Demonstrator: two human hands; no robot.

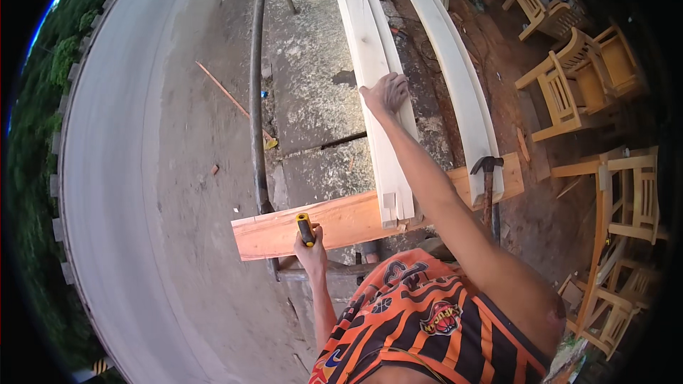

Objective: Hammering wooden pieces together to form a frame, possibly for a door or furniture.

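Left hand (311, 243) has its grip wrapped tight round a yellow-and-black tool handle (305, 228), sitting right at the near edge of the reddish cross plank (284, 231). Can't tell what tool it is. Right hand (385, 92) lies flat with fingers spread on the pale boards (373, 85), whose ends rest on that plank. Looks like steadying the stack for marking or measuring. A hammer (488, 171) rests further right, past the curved board (455, 64).
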